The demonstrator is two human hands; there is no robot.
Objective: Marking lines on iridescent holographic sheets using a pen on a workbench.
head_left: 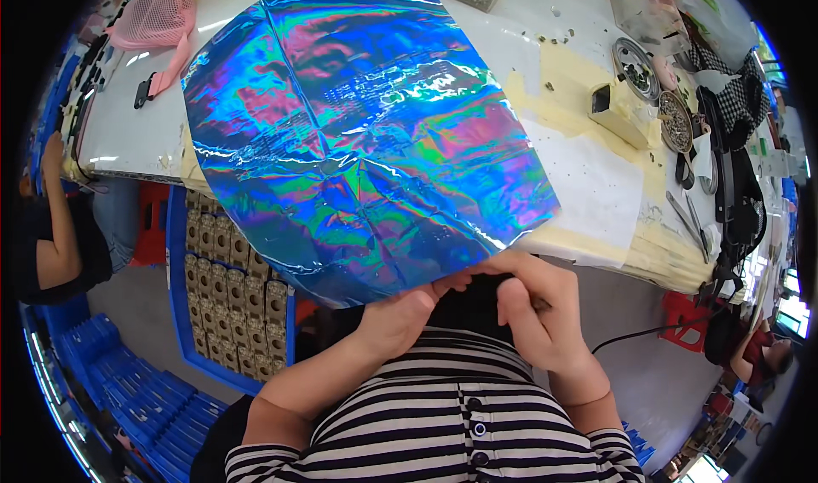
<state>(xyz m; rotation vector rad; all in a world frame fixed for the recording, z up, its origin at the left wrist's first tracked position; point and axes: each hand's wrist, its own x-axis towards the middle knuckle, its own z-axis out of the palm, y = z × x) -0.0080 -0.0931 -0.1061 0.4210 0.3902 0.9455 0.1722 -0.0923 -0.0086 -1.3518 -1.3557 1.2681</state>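
A large sheet of shiny iridescent blue film (366, 142), creased and possibly a flat bag, lies over the table's near edge and hangs toward my body. At its lower edge my left hand (399, 319) is closed, fingers bent under the film and partly hidden by it. My right hand (543, 308) is closed just beyond the film's lower right corner, its index finger reaching left toward the left fingertips. A small dark spot shows between its thumb and curled fingers; what it is I cannot make out.
A blue tray (177, 291) of brass-coloured blocks stands left below the table (596, 189). On the table are a pink mesh pouch (155, 14), a small taped box (626, 112), a round metal dish (636, 67) and tweezers (688, 219). A co-worker's arm (58, 202) is at far left.
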